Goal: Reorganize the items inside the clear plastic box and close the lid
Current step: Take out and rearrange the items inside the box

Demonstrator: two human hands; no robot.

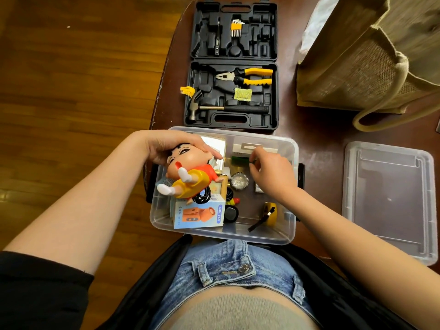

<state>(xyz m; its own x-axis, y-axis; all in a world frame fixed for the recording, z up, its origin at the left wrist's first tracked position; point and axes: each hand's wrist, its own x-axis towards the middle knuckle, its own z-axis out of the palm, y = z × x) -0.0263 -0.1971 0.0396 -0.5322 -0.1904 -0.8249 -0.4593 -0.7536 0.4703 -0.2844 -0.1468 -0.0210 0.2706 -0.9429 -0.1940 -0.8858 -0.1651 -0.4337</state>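
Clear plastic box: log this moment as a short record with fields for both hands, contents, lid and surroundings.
box: clear plastic box open, on the table edge in front of the person
left hand: left hand grips the head of a cartoon figure above the box's left side
right hand: right hand inside the box, pinching a small dark item; which item, unclear
contents: mini fan carton, yellow tape measure, round metal tin
lid: clear lid off, lying right of the box
behind: open black tool case

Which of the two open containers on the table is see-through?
The clear plastic box nearest the person, holding the cartoon doll; the tool case behind it is opaque black.
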